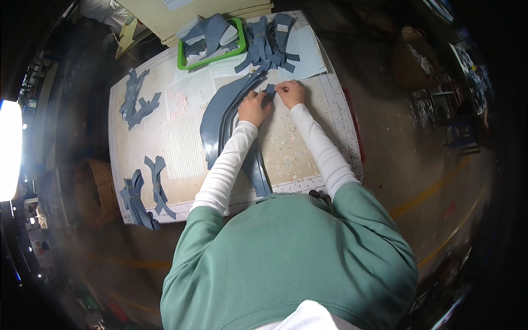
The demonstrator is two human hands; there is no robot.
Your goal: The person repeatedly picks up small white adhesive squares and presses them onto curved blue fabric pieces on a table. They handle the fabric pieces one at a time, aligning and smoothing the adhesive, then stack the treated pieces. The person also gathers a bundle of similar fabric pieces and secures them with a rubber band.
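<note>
A long, curved blue-grey strip (pixel 257 168) of sheet material, perhaps leather, runs down the table to its near edge. My left hand (pixel 254 108) bends over the upper part of this strip, its fingers closed at the material. Close by on the right, my right hand (pixel 292 93) makes a pinch at the strip's far end; whatever sits between thumb and finger is too small to make out. Left of my left hand lies a pile of wider curved blue-grey pieces (pixel 215 116), fanned over one another, partly hidden by my left forearm.
A green-rimmed basket (pixel 180 59) at the back holds more cut pieces. Bundles of strips (pixel 258 41) lie beside it on white sheets. Other bundles (pixel 132 99) rest at the left, with more strips (pixel 158 184) nearer me. A printed sheet (pixel 184 147) lies mid-table.
</note>
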